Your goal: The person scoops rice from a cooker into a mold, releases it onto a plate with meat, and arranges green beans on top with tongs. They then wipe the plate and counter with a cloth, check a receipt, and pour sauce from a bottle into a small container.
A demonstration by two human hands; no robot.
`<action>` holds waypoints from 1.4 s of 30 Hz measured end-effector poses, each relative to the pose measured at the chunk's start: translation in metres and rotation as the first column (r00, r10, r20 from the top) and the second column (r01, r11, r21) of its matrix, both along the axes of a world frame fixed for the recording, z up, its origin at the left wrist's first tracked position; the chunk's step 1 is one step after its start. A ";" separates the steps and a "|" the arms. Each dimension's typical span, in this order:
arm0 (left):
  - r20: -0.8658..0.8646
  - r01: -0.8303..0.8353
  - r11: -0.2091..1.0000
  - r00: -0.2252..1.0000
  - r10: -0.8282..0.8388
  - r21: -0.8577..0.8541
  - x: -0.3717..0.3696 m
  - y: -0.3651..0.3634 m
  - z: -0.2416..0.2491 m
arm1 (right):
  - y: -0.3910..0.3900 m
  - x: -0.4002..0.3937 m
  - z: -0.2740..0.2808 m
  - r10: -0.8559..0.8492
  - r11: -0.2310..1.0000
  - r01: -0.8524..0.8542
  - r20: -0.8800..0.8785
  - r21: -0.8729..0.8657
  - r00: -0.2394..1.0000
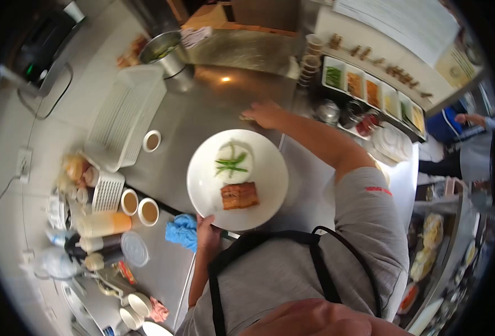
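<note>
A large white plate (pixel 205 179) carries a browned, glazed piece of food (pixel 239 196) and a pale round mound topped with green strips (pixel 231 163). My left hand (pixel 207 232) grips the plate's lower left rim, beside a crumpled blue cloth (pixel 182 232). Beyond the plate, my right hand (pixel 263 114) reaches over the steel counter (pixel 214 106). Its fingers are bent down near a small light-brown item at their tips; whether they hold it is too blurred to tell.
White plastic baskets (pixel 125 117), sauce cups (pixel 148 211) and bottles (pixel 104 224) stand at left. A metal pot (pixel 166 53) is at the back. Trays of chopped ingredients (pixel 372 94) line the right, near stacked lids (pixel 392 141). Another person's hand (pixel 470 119) shows at far right.
</note>
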State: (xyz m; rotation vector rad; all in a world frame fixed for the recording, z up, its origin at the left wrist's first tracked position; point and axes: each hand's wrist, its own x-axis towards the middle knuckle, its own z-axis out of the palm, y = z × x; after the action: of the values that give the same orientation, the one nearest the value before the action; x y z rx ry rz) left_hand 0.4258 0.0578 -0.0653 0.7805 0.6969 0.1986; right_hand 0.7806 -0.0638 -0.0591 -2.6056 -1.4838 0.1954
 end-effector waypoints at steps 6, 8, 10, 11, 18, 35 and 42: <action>0.053 0.119 0.993 0.992 -0.118 -0.018 0.052 0.019 -0.019 | -0.149 -0.056 0.049 -0.239 0.901 0.152 -0.171 -0.406 0.956; 0.096 0.152 0.988 0.984 -0.149 -0.030 0.074 0.020 -0.018 | -0.184 -0.044 0.052 -0.212 0.931 0.155 -0.143 -0.331 0.967; 0.096 0.147 0.989 0.985 -0.145 -0.021 0.097 0.018 -0.016 | -0.188 -0.008 0.101 -0.401 0.867 0.384 0.015 -0.318 0.916; 0.092 0.142 0.990 0.986 -0.140 -0.016 0.108 0.016 -0.016 | -0.194 0.023 0.114 -0.607 0.756 0.617 0.117 -0.219 0.786; 0.219 0.080 0.996 0.973 -0.067 -0.050 0.172 0.008 -0.017 | -0.263 0.172 0.132 -0.762 0.609 0.782 0.372 0.134 0.530; 0.228 0.024 0.999 0.973 -0.013 -0.042 0.203 0.007 -0.023 | -0.010 0.084 0.045 -0.642 0.659 0.651 -0.169 0.377 0.748; 0.242 -0.056 0.997 0.968 0.068 -0.056 0.202 0.003 -0.022 | -0.018 0.100 0.040 -0.577 0.717 0.546 -0.069 0.434 0.814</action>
State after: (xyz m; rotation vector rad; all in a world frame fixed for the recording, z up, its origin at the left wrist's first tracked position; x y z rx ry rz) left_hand 0.6281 0.0606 -0.0875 0.6743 0.4916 0.3276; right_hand 0.8804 -0.0814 -0.0187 -2.5420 -0.5713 -0.2741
